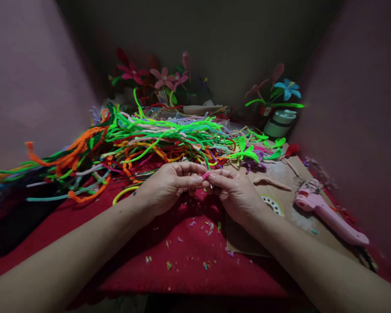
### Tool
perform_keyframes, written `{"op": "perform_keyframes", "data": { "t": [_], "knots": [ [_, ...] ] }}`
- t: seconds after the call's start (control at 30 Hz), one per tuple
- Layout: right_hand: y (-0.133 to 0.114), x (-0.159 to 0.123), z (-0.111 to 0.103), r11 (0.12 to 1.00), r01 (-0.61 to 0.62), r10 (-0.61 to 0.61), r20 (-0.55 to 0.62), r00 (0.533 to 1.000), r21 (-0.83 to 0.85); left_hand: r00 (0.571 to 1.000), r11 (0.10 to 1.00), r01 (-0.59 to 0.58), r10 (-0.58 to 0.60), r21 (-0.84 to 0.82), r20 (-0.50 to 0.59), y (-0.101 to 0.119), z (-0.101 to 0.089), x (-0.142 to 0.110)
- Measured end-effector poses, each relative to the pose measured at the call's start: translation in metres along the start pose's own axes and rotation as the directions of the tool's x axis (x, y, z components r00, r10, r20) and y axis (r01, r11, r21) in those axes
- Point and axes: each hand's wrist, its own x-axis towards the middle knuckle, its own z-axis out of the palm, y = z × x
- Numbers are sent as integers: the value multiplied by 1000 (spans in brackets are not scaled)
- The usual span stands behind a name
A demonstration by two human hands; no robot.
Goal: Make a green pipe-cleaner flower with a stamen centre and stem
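The left hand [169, 180] and right hand [233, 187] met at the centre of the view, thumbs and fingers closed to a pinch on a small, bright-pink, fuzzy strip [206, 175] (most of it hidden by the fingertips). Beyond, toward ten and eleven o'clock, sprawled a multicoloured pile of fuzzy craft stems [169, 134]. A pink plastic glue gun [332, 213] lay between three and four o'clock, on a brown cardboard sheet [244, 234] atop the red-covered counter [182, 271].
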Motion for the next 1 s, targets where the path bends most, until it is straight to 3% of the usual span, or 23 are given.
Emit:
{"op": "perform_keyframes", "data": {
  "t": [0.23,0.33,0.43,0.53,0.77,1.0],
  "knots": [
    [0,-1,1,998,-56,54,-47,997,-29,993,998,-17,25,67,-112,-3,-1,0],
    [0,-1,0,996,-88,88,-13,996,-10,991,994,-8,23,111,-128,-4,-2,0],
    [0,0,-1,994,-110,110,8,994,-4,994,995,-4,15,97,-113,-4,-3,1],
    [-1,-2,1,998,-58,57,-51,997,-25,998,999,-2,5,46,-66,-2,-4,2],
    [1,-5,3,977,29,-40,-47,998,-213,988,989,140,-136,-51,73,-5,-7,5],
    [2,-2,2,999,-26,25,-26,999,-28,996,990,92,-92,-111,9,-9,-2,3]
  ]
}}
